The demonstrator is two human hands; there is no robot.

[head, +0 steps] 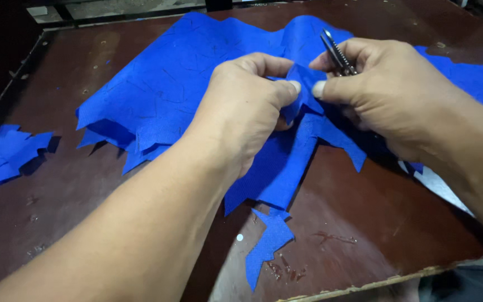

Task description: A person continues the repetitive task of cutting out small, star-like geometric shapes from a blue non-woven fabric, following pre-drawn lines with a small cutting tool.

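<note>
The right hand (pixel 389 95) covers most of a small metal tool (pixel 336 53), so only its shiny tip pokes out past the fingers, and it is hard to tell what kind of tool it is. The far right part of the big blue cloth (pixel 163 95) runs off the edge of the picture. Both arms hide some of the cloth too. The left hand (pixel 244 109) and the right hand meet in the middle, just above the brown table (pixel 57 184). Both hands pinch a little folded flap of the blue cloth between thumb and fingers, held tight and lifted a bit. The rest of the cloth lies flat under the hands. A small cut scrap (pixel 266 240) sits near the front edge, and more blue scraps (pixel 4 154) lie far left.
</note>
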